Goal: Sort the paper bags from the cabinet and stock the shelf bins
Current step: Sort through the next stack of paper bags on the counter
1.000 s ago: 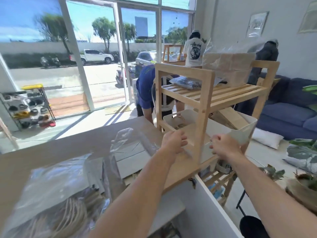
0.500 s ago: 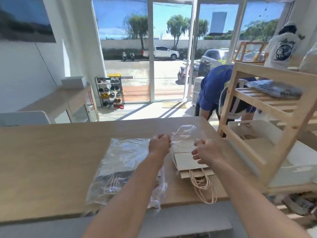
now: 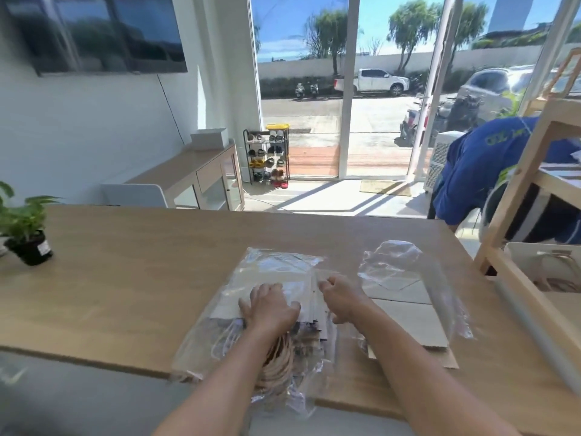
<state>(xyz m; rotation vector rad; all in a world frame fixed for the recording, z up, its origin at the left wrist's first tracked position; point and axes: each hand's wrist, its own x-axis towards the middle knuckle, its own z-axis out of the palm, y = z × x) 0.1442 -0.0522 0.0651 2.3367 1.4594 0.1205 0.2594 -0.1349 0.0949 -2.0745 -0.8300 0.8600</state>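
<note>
A pack of paper bags in clear plastic wrap (image 3: 270, 272) lies on the wooden table (image 3: 125, 265), its rope handles (image 3: 279, 363) pointing at me. My left hand (image 3: 270, 308) rests flat on the pack with fingers spread. My right hand (image 3: 341, 298) is closed on the wrap at the pack's right edge. A second stack of brown paper bags (image 3: 408, 319) lies just to the right, its loose wrap (image 3: 393, 259) bunched at the far end. At the far right a wooden shelf (image 3: 515, 199) holds a white bin (image 3: 525, 256) with bags in it.
A small potted plant (image 3: 25, 228) stands at the table's left end. A person in a blue shirt (image 3: 471, 184) bends down behind the shelf. A sideboard (image 3: 191, 174), a shoe rack (image 3: 267, 158) and glass doors lie beyond the table.
My view swung left from the shelf to the table. Both hands left the shelf bin, passed over the right stack and came down on the left pack.
</note>
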